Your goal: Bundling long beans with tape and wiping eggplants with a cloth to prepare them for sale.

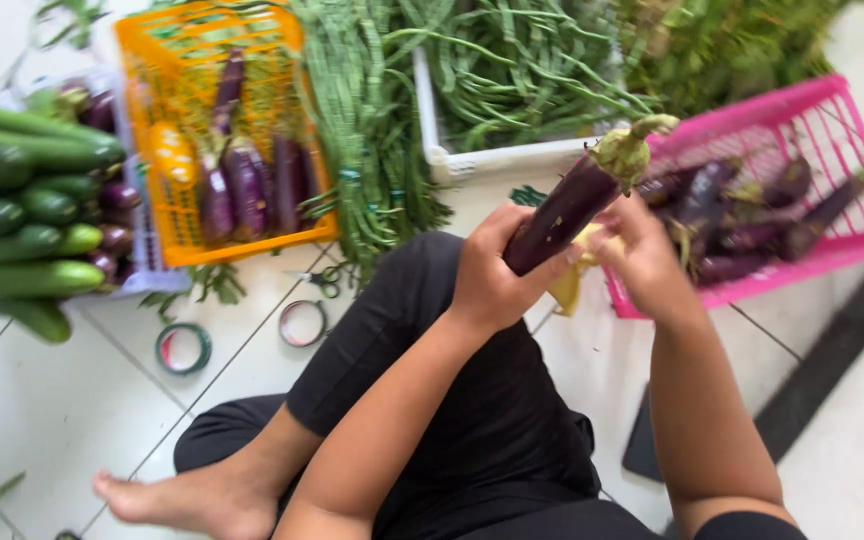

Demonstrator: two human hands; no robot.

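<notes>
The person sits cross-legged on the white tiled floor [52,420], and both hands are raised over the lap. The left hand [492,275] is clamped around the lower end of a long purple eggplant [572,205], which tilts up and away with its green stem cap toward the pink basket [857,235]. The right hand [642,255] is closed on a yellowish piece, perhaps a cloth, pressed against the eggplant's side; what it is I cannot tell. To do this well, it seems wise to keep the left grip firm and low so the fruit does not twist, and to stroke along its length. Farther off lie tape rolls [184,347], scissors [324,281], an orange crate [192,245] of eggplants, cucumbers [27,240] and bundled long beans [367,130]
</notes>
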